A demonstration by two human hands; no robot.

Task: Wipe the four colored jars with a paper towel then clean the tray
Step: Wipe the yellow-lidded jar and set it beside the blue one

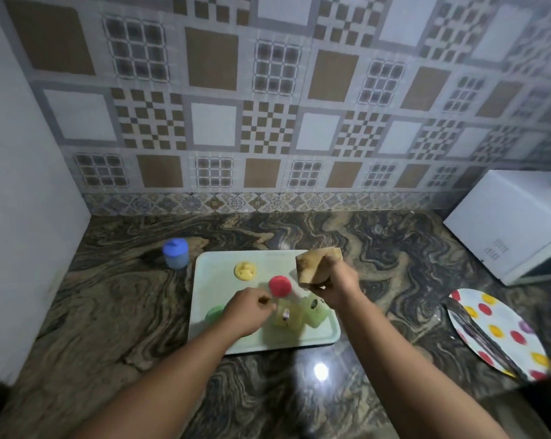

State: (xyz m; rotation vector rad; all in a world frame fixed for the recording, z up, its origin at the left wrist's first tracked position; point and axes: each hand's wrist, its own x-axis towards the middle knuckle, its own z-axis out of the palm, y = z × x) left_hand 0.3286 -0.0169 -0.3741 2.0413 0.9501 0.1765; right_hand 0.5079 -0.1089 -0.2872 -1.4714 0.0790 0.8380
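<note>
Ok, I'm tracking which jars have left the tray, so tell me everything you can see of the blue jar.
The blue jar is a small, pale blue container, plastic by the look, with a darker blue lid that bears a raised tab. It stands upright on the marbled countertop, off the tray, beyond its far left corner. Neither hand touches it. The picture is too blurred for finer detail.

Both hands forward: left (247, 308) curled, right (332, 285) clenched.

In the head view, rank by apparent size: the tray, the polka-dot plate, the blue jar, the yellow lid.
1. tray
2. polka-dot plate, partly cut by shadow
3. blue jar
4. yellow lid, close to the blue jar, so that order is unsure.
</note>
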